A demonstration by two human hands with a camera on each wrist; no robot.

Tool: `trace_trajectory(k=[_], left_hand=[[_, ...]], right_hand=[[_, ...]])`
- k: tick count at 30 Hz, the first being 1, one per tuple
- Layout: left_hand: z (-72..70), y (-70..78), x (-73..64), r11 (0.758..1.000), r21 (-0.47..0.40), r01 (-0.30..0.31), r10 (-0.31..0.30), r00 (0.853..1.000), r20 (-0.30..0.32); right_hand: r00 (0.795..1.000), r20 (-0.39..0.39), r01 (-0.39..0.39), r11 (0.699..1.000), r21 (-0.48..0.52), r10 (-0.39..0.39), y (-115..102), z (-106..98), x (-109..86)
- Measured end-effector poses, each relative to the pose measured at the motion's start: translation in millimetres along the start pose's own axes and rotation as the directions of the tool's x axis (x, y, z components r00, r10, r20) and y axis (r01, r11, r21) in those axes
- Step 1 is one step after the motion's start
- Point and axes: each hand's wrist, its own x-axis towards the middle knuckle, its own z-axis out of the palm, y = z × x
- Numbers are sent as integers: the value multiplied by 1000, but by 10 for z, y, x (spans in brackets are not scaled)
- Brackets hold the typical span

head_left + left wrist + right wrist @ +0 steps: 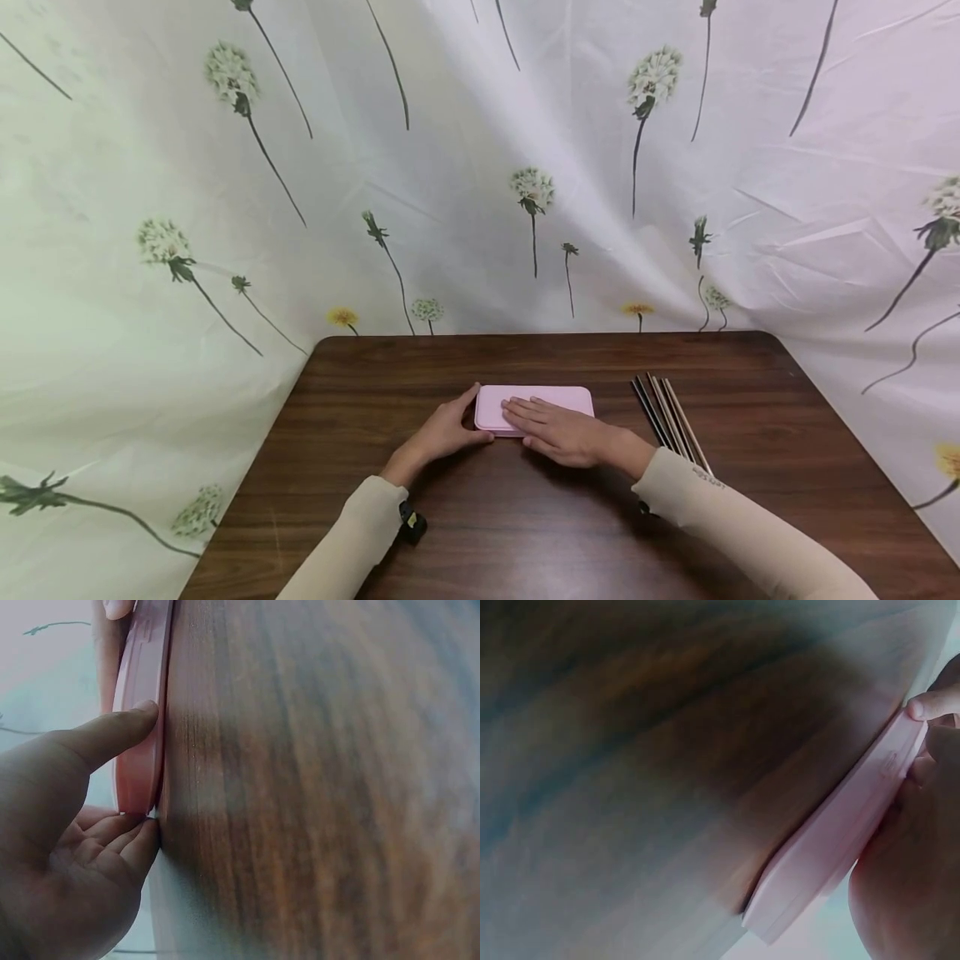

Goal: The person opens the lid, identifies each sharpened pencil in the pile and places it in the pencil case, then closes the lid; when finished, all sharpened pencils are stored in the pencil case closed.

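A flat pink case [495, 400] with rounded corners lies closed on the dark wooden table. At its left end, my left hand [444, 429] holds it, thumb along the front wall and fingers bent around the short side. The left wrist view has the thumb pressed on the pink side wall [139, 772]. My right hand [562, 432] lies flat across the lid, fingers stretched out to the left, covering the lid's front right part. From the right wrist, the case's front wall [832, 840] shows a small raised mark near the left thumb.
Several thin sticks [667, 412], some black and some metallic tan, lie right of the case, their near ends beside the right sleeve [742, 517]. A white cloth with dandelion prints [465, 208] hangs behind and beside the table [375, 375].
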Motion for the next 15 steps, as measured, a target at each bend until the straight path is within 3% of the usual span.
trace_trajectory(k=[4,8,15], left_hand=[[4,15,12,1000,5,-10,10,1000,4],[-2,18,12,1000,-2,-5,5,1000,16],[-62,42,0,1000,-5,3,-3,998,61]], right_hand=[[998,-11,-54,997,46,54,4,-14,-14],[987,-91,-125,990,70,131,-3,-85,-46],[929,-260,-258,964,59,265,56,-392,-289]])
